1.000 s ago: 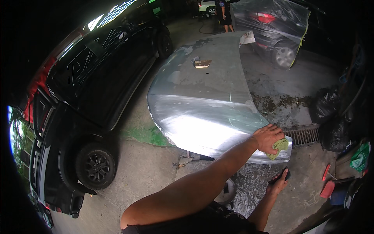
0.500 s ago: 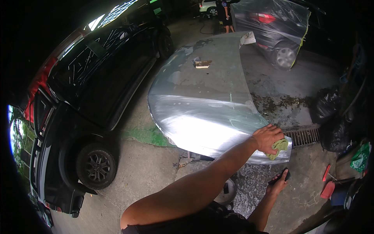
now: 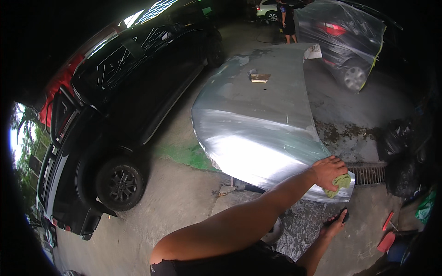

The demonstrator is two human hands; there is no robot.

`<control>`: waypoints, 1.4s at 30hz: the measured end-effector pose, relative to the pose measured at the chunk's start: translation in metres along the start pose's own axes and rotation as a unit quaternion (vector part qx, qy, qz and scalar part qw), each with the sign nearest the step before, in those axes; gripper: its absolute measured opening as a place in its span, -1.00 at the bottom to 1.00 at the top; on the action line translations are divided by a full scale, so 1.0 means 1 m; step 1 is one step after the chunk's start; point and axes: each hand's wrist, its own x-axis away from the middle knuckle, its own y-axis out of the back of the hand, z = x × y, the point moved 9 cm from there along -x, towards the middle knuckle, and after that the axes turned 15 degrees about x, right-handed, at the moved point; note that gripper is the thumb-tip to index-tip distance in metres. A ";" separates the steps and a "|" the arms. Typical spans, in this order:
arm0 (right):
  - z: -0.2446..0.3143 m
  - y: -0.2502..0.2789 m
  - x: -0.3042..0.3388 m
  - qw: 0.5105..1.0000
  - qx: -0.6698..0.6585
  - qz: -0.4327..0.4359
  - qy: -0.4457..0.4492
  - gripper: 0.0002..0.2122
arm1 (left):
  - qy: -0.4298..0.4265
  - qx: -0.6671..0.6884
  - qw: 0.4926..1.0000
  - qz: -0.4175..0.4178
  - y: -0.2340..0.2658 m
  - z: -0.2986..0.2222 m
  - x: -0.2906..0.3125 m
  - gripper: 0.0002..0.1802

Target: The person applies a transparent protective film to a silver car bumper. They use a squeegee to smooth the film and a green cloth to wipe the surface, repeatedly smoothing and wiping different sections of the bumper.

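A car hood lies in front of me, dull grey on its far part and shiny bare metal toward the near edge. My left hand reaches across to its near right corner, fingers closed on a crumpled green cloth pressed against the surface. Below that corner, off the panel, my right hand grips a small dark object, mostly covered by the fingers; its kind does not show. A small flat light-brown block rests on the hood's far half.
A black pickup stands along the left. Beyond the hood, a person is by a car wrapped in plastic sheeting. On the right are a floor drain grate, black bags and a red-handled tool.
My view has shifted, so the scene sits farther right and slightly lower in the picture. The left hand stays on the cloth at the same corner; the right hand still holds the dark object.
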 end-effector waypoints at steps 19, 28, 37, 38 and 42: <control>-0.004 -0.001 -0.006 1.000 0.013 0.009 -0.009 -0.74 | -0.001 -0.005 1.000 -0.012 0.005 -0.004 -0.001 -0.19; -0.010 0.008 -0.002 1.000 0.005 0.002 -0.012 -0.73 | -0.012 0.008 1.000 -0.005 -0.001 -0.004 0.000 -0.18; -0.012 0.019 -0.003 0.998 -0.034 -0.058 -0.020 -0.60 | -0.038 -0.002 0.999 -0.005 0.000 -0.009 -0.012 -0.27; -0.011 0.017 -0.005 0.997 -0.052 -0.064 -0.001 -0.60 | -0.059 0.006 0.998 -0.023 0.007 -0.007 -0.013 -0.29; -0.007 -0.009 0.002 0.996 -0.036 -0.082 0.015 -0.70 | -0.033 0.147 0.987 -0.063 0.037 0.011 0.002 -0.42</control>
